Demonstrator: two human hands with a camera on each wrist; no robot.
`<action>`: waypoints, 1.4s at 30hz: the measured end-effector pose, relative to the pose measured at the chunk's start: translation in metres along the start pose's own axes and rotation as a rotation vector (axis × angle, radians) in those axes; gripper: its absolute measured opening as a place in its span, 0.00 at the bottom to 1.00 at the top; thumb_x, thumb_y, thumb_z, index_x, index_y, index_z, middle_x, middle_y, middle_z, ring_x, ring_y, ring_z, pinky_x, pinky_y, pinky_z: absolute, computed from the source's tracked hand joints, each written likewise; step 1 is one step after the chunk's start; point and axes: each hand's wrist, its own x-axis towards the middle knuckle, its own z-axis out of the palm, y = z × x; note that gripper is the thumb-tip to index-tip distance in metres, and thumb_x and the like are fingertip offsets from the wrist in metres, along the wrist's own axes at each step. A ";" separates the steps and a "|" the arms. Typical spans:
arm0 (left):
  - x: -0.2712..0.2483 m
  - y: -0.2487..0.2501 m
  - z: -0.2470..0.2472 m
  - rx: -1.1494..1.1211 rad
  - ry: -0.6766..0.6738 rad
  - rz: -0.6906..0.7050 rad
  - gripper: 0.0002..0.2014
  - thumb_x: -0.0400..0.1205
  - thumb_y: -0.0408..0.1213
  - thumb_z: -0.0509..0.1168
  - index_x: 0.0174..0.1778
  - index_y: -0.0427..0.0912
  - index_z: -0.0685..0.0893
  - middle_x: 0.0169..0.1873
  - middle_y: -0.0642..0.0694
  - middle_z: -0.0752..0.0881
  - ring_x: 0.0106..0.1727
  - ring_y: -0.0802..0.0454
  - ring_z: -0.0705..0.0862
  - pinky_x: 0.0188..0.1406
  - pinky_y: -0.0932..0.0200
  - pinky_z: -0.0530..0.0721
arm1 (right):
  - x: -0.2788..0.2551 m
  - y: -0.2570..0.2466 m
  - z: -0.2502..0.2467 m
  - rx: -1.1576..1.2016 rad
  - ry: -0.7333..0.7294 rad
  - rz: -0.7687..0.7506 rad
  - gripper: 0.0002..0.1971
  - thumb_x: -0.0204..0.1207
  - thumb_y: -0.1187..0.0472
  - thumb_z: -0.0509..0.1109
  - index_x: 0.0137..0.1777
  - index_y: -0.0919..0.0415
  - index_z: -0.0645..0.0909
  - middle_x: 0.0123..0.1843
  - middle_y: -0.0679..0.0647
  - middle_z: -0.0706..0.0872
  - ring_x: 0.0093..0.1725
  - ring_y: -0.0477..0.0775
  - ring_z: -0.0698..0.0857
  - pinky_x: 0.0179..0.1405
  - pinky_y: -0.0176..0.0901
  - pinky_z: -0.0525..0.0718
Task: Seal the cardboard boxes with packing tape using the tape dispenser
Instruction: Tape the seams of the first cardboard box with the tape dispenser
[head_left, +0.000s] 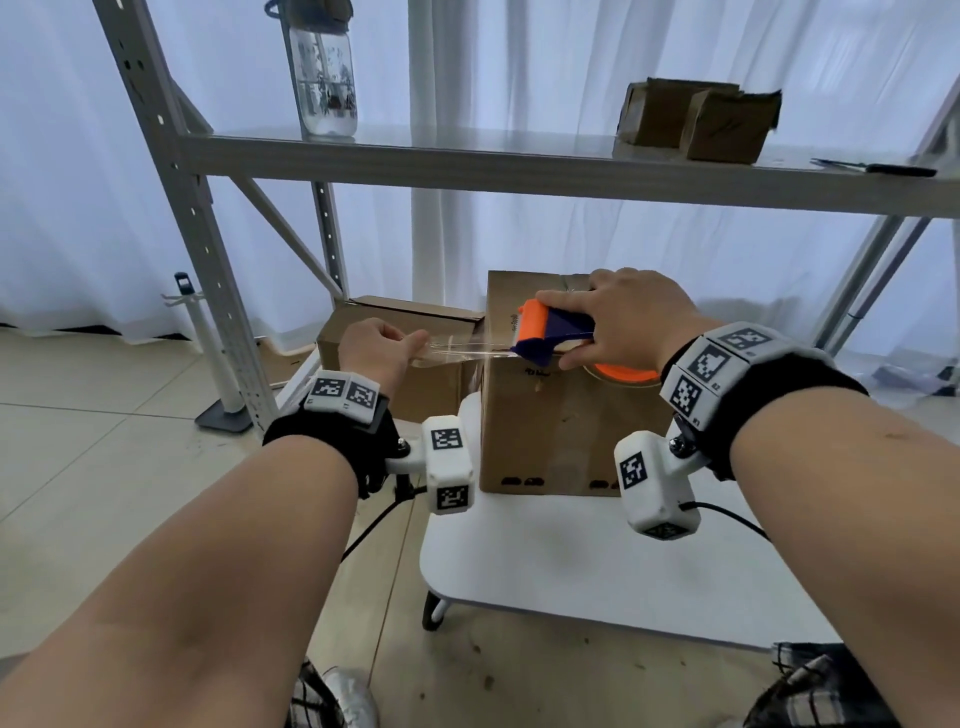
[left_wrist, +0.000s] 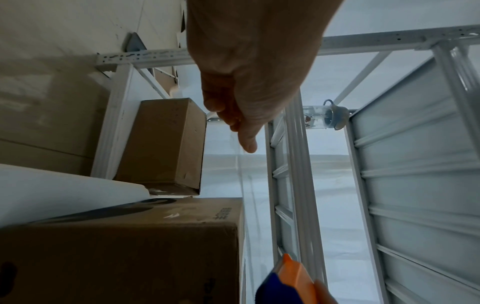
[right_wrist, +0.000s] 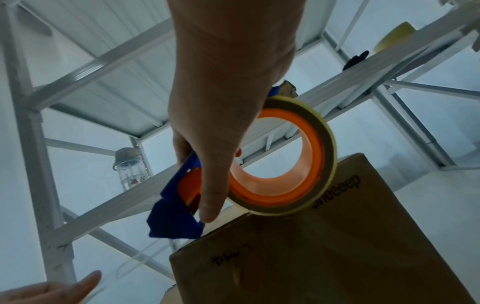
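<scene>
A tall cardboard box (head_left: 550, 415) (right_wrist: 324, 253) stands upright on a low white table (head_left: 571, 571). My right hand (head_left: 618, 317) grips a blue and orange tape dispenser (head_left: 553, 330) (right_wrist: 182, 197) with its tape roll (right_wrist: 293, 158) at the box's top front edge. A strip of clear tape (head_left: 467, 351) (right_wrist: 137, 261) runs left from the dispenser to my left hand (head_left: 382, 343) (left_wrist: 241, 115), which pinches its free end to the left of the box. A second, lower cardboard box (head_left: 400, 343) (left_wrist: 166, 142) sits behind my left hand.
A grey metal shelf rack (head_left: 467, 161) rises behind the table; on its shelf stand a clear water bottle (head_left: 322, 78), two small cardboard boxes (head_left: 701, 119) and a dark tool (head_left: 883, 167). A white post on a grey base (head_left: 213, 364) stands on the tiled floor at the left.
</scene>
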 end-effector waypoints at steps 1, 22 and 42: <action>0.001 0.002 0.001 0.001 -0.001 0.013 0.14 0.76 0.45 0.74 0.39 0.37 0.82 0.38 0.41 0.86 0.41 0.47 0.82 0.43 0.54 0.78 | 0.002 0.000 -0.003 -0.027 -0.009 -0.001 0.39 0.72 0.29 0.63 0.81 0.34 0.53 0.62 0.55 0.78 0.60 0.59 0.79 0.54 0.49 0.75; 0.006 0.000 0.021 -0.016 -0.065 -0.045 0.18 0.74 0.50 0.75 0.35 0.42 0.75 0.37 0.45 0.82 0.44 0.48 0.80 0.47 0.53 0.78 | 0.024 -0.004 -0.021 -0.059 -0.146 -0.017 0.35 0.73 0.32 0.66 0.79 0.37 0.63 0.67 0.48 0.79 0.64 0.54 0.79 0.48 0.45 0.74; 0.002 -0.019 0.038 -0.027 -0.089 -0.082 0.19 0.75 0.51 0.73 0.45 0.37 0.80 0.41 0.43 0.82 0.46 0.49 0.80 0.51 0.51 0.79 | 0.032 -0.003 -0.011 0.016 -0.201 0.015 0.35 0.72 0.32 0.66 0.79 0.37 0.65 0.68 0.44 0.79 0.66 0.52 0.77 0.49 0.46 0.74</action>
